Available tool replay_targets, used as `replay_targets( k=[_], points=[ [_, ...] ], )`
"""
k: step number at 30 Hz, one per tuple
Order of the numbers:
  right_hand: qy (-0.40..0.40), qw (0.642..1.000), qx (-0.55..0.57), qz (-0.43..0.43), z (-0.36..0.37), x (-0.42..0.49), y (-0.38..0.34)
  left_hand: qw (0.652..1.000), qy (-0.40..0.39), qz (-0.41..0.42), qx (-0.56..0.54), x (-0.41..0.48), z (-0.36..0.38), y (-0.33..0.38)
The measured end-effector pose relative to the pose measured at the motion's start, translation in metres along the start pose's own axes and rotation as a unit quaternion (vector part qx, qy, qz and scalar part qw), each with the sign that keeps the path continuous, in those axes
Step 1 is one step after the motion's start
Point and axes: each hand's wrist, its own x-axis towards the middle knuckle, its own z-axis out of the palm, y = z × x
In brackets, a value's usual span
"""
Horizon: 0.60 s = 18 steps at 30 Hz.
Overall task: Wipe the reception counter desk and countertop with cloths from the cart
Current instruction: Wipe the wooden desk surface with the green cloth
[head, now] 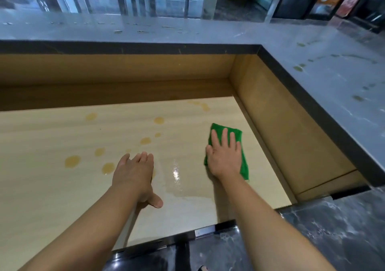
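My right hand lies flat, grip wide, pressing the green fuzzy cloth on the pale wooden worktop, its long side pointing away from me, while my left hand is open too.

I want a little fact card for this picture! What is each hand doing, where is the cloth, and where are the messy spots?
Right hand: flat on the green cloth, pressing it on the desk
Left hand: open, holds nothing
Cloth place: right part of the desk, near the side wall
Brown spots: many, on the desk left of the cloth
Wet patch: shiny, between the two hands
Countertop: grey, raised, with small spots too
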Motion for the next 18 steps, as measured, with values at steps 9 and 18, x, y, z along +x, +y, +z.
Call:
replay_targets(
  k=[9, 18],
  points=[
    [-0.019, 0.978, -0.008, -0.208, 0.021, -0.086, -0.064, 0.999, -0.027, -0.021, 0.032, 0.001, -0.004, 0.006],
    [0.016, 0.988, -0.076, -0.137, 0.009, -0.056, 0.1, 0.999, -0.025, -0.016, 0.028, 0.004, -0.001, 0.004]
  ],
)
